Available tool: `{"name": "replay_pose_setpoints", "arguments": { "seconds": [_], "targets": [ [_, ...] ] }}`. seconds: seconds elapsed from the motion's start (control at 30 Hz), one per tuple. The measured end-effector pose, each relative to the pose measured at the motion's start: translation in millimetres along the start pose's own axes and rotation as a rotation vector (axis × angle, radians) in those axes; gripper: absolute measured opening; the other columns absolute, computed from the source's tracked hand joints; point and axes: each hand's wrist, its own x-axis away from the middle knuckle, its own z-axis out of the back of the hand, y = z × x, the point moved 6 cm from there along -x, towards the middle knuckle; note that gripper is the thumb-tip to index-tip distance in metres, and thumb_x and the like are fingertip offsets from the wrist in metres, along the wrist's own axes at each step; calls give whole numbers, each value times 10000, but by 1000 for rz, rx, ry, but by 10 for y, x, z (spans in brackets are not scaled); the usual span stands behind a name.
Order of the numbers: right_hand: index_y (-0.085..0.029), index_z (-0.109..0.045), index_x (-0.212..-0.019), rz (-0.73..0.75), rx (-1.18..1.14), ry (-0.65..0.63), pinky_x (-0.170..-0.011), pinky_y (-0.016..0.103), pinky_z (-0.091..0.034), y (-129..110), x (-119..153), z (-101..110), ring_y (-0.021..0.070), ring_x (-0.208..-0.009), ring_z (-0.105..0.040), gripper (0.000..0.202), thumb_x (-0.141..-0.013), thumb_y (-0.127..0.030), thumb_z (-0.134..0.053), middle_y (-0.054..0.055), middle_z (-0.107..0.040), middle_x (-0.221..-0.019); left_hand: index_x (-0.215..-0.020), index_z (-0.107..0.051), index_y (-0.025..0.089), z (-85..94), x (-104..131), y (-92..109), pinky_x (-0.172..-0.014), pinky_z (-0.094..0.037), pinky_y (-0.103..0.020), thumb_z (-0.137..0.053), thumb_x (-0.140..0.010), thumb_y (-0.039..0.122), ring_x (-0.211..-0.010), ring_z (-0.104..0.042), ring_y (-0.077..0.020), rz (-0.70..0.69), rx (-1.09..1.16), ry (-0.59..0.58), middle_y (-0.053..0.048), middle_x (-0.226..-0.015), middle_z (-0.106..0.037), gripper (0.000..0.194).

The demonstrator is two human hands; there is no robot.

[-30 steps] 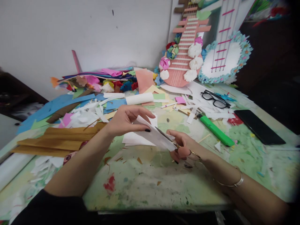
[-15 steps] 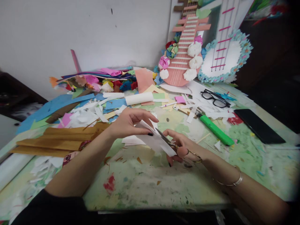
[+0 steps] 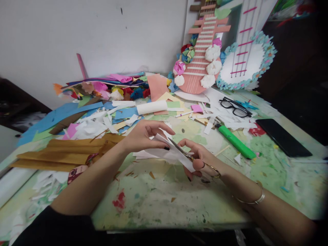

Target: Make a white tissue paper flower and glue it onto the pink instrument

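Observation:
Between thumb and fingers, my left hand (image 3: 146, 136) grips a piece of white paper (image 3: 176, 154) held just above the table. My right hand (image 3: 196, 155) is closed around a pair of scissors (image 3: 182, 149), thumb in one gold-coloured handle loop. The blades point up and left and lie across the paper's upper side; how far apart they are is hard to see. Under my left hand, more white paper (image 3: 140, 154) lies on the table. The fingers of my right hand are partly behind the held paper.
Brown folded paper (image 3: 51, 154) and white scraps (image 3: 93, 126) lie left. Right are a green utility knife (image 3: 237, 141), black glasses (image 3: 235, 106) and a black phone (image 3: 283, 137). A pink paper instrument (image 3: 196, 78) leans at the back beside a blue-flowered one (image 3: 246, 65).
The held paper has tilted and shifted slightly right and down at its lower end. My left hand has moved a little down and right; the scissors' tips sit slightly further left.

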Motion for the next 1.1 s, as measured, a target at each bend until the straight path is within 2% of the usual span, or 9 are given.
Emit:
{"name": "replay_pose_setpoints", "arguments": {
  "seconds": [0.27,0.43,0.67,0.9,1.1],
  "targets": [
    [-242,-377,-1064,-98,-82,60,-331,141,-289,115,-10,44,60,-333,-384,707,-626,-646,-757,-60,-628,-507,-987,-707,123,35,22,-30,-606,-585,-185,-811,-677,187,-714,-726,-165,84,-48,37,-75,-794,-756,333],
    [-242,-374,-1034,-140,-84,62,-294,130,-271,93,-9,29,60,-307,-383,720,-597,-663,-763,-50,-634,-505,-976,-713,126,48,33,-17,-583,-583,-173,-819,-661,198,-715,-719,-159,98,-61,54,-79,-819,-758,340],
    [-223,-367,-1031,-59,-45,27,-331,121,-255,46,-16,22,28,-328,-334,724,-628,-740,-675,-55,-620,-521,-978,-702,141,29,28,-31,-593,-594,-167,-813,-663,154,-715,-726,-155,98,14,43,-59,-805,-759,334],
    [-217,-380,-921,-14,0,22,-406,142,-309,49,-17,16,68,-472,-479,675,-629,-759,-656,-51,-559,-580,-1031,-678,124,-37,33,-51,-606,-585,-172,-807,-671,140,-717,-727,-159,96,14,-8,-73,-841,-756,383],
    [-219,-396,-915,-3,12,47,-405,159,-310,62,-30,31,48,-464,-385,650,-649,-757,-649,-80,-439,-627,-1009,-665,103,-128,-7,-67,-609,-589,-186,-798,-682,168,-748,-737,-187,125,3,-34,-85,-871,-749,359]
  ]
}}
